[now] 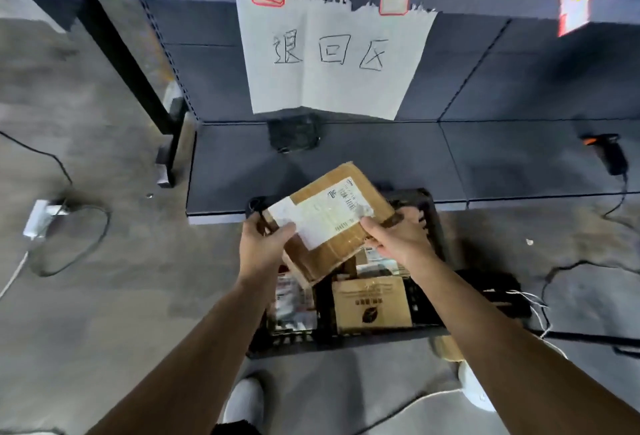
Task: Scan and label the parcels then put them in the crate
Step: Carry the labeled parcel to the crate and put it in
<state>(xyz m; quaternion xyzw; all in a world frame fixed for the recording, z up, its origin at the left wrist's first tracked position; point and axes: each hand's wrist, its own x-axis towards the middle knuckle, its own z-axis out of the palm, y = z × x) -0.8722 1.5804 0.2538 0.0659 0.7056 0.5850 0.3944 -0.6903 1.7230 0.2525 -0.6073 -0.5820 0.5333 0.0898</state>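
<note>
**Inspector:** Where is the item in hand?

**Assessor:** The parcel (329,254), a brown carton, is held tilted in the air directly above the black crate (434,223) on the floor. It touches neither the crate nor the shelf (381,157) behind it.

**Inspector:** Grip?

**Assessor:** The left hand (265,240) grips the near-left corner, with its thumb pressed flat on the white label (322,218). The right hand (398,237) pinches the right edge, thumb on the label's far end. The fingers of both hands curl beneath the carton and are mostly hidden.

**Inspector:** Progress?

**Assessor:** A label lies across the carton's top face, so labelling appears done or in its final smoothing. The scanner (607,154) lies unattended on the shelf, well apart to the right, which suggests this item needs no further scan, though that cannot be confirmed. Several other parcels (372,303) sit inside the crate already.

**Inspector:** Outstanding?

**Assessor:** This parcel is not yet in the crate. No unprocessed parcels are in view, so I cannot tell how many remain.
</note>
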